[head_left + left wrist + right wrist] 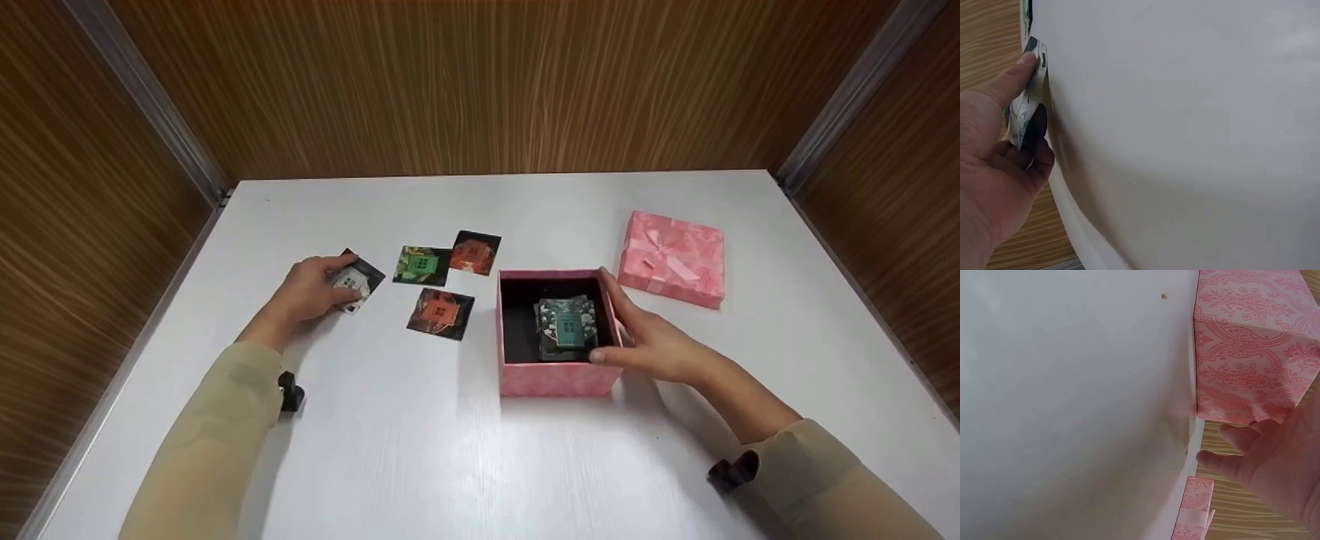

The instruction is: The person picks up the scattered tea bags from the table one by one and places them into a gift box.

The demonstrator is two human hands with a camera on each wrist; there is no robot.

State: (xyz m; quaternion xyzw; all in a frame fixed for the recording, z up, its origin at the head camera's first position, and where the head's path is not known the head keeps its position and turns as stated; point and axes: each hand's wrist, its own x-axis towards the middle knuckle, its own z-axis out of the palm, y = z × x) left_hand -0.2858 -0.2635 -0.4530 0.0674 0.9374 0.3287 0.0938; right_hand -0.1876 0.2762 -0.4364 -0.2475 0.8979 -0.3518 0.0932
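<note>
In the head view my left hand (313,289) pinches a small square sachet (352,283) with a white label, at the left of the table. The left wrist view shows the thumb on the face of this sachet (1032,98), which stands tilted, with fingers behind it. An open pink gift box (556,380) stands right of centre, with several dark sachets (568,330) with a green label stacked inside. My right hand (660,345) holds the box's right side, thumb at the near rim. In the right wrist view some fingertips touch the patterned box wall (1247,371) and lower fingers stand apart.
Between hand and box lie a green sachet (421,265), a red sachet (475,252) touching it, and an orange-labelled sachet (441,313) nearer. The pink box lid (673,259) with a ribbon bow lies at the back right. Wood-grain panels (480,90) enclose the white table (420,450).
</note>
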